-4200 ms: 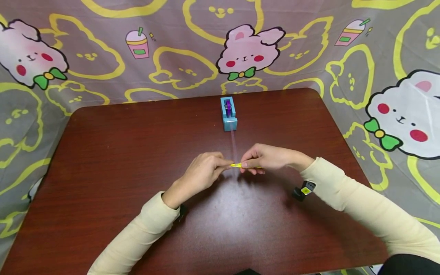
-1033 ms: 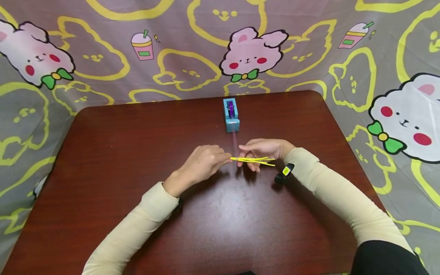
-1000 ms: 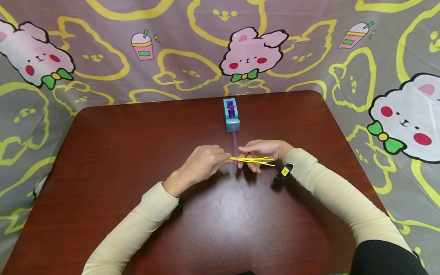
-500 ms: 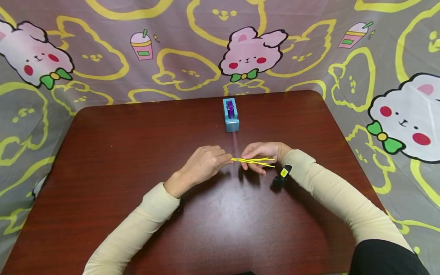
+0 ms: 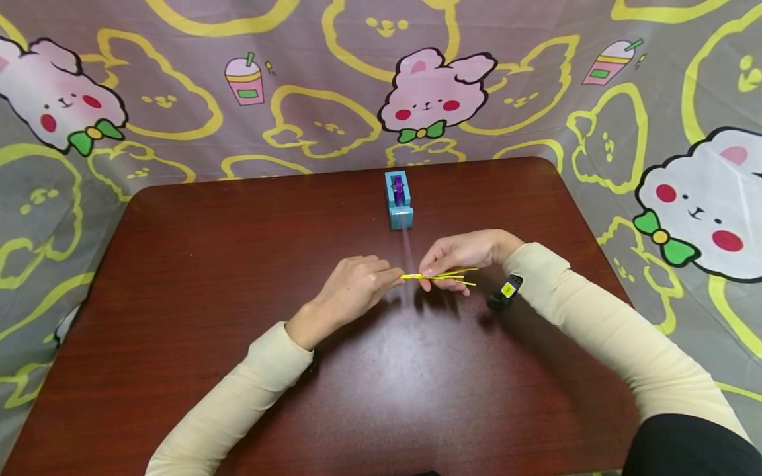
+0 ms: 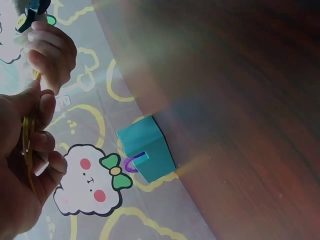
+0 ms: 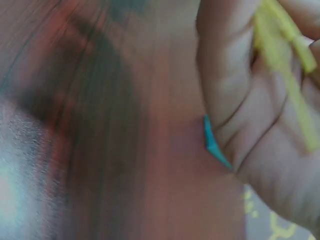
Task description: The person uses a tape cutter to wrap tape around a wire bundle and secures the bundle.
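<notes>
A bundle of thin yellow strands stretches between both hands over the table. My left hand pinches its left end; the left wrist view shows strands also running back along the palm. My right hand pinches the bundle a little to the right, thumb on top. The loose ends fan out past the fingers, lying across the right palm in the right wrist view. A clear tape strip runs from the blue tape dispenser to the bundle, between the two hands.
The dispenser, with its purple core, stands near the back edge of the dark red-brown table. A printed cloth with cartoon rabbits hangs behind and along the sides. A small black device sits at the right wrist.
About a second ago the right fingers were spread beside the bundle; now they pinch it. The right wrist has lifted and shifted right. The left hand keeps its grip almost in place.
</notes>
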Motion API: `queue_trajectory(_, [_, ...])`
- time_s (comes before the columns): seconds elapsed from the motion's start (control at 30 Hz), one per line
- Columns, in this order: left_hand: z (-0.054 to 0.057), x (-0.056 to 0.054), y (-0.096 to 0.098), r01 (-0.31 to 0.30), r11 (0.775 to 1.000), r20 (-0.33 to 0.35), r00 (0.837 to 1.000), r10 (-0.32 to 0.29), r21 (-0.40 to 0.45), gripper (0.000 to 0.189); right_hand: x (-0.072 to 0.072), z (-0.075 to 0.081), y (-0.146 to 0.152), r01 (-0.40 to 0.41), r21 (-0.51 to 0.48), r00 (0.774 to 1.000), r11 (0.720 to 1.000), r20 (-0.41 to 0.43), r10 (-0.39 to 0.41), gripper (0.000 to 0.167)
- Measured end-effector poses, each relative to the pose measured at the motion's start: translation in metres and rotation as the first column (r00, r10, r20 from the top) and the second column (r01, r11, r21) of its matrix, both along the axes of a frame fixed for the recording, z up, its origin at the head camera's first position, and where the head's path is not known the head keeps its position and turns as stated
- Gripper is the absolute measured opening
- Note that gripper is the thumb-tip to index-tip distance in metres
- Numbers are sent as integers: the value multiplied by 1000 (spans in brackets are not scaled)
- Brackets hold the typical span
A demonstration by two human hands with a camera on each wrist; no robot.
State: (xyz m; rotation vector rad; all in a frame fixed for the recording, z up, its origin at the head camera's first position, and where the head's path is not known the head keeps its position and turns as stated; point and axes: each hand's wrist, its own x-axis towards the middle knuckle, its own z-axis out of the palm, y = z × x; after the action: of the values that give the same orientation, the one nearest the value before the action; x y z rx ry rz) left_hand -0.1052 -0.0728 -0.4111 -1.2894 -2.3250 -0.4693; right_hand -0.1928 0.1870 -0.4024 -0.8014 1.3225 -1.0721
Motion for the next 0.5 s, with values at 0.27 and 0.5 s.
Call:
queue_trajectory(0.27, [3,2,0,-57,998,165,985,54,17,12,19,24,-7,86,81,926,993,-375,-50,29])
queue_trajectory(0.5, [8,-1,3,-126,992,433,894,115,-3,14,43,33,-9,148,25,674,989,-734,-82,23])
